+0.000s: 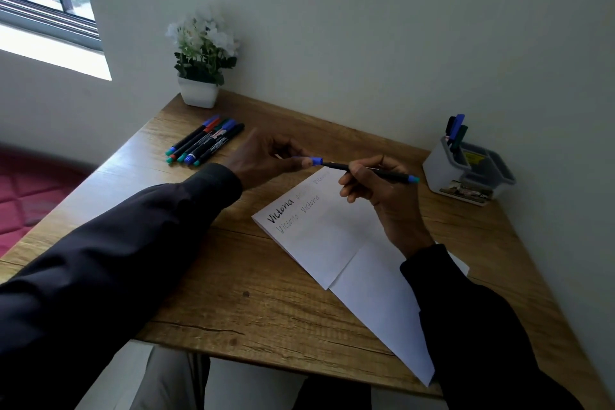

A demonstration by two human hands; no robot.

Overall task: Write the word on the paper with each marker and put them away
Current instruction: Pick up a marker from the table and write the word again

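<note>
Curled round the black barrel, the right hand point(376, 190) grips the blue marker point(372, 171) at centre frame, just above the paper point(332, 243). The left hand point(263, 156) pinches the blue cap point(316, 161) at the tip end; whether the cap is fully seated cannot be told. Light, stiff and smooth, the marker should handle easily if held mid-barrel, the cap taken by fingertips. Loose markers point(204, 141) lie at upper left on the desk point(233, 293); the grey organizer point(466, 170) at right holds a few.
</note>
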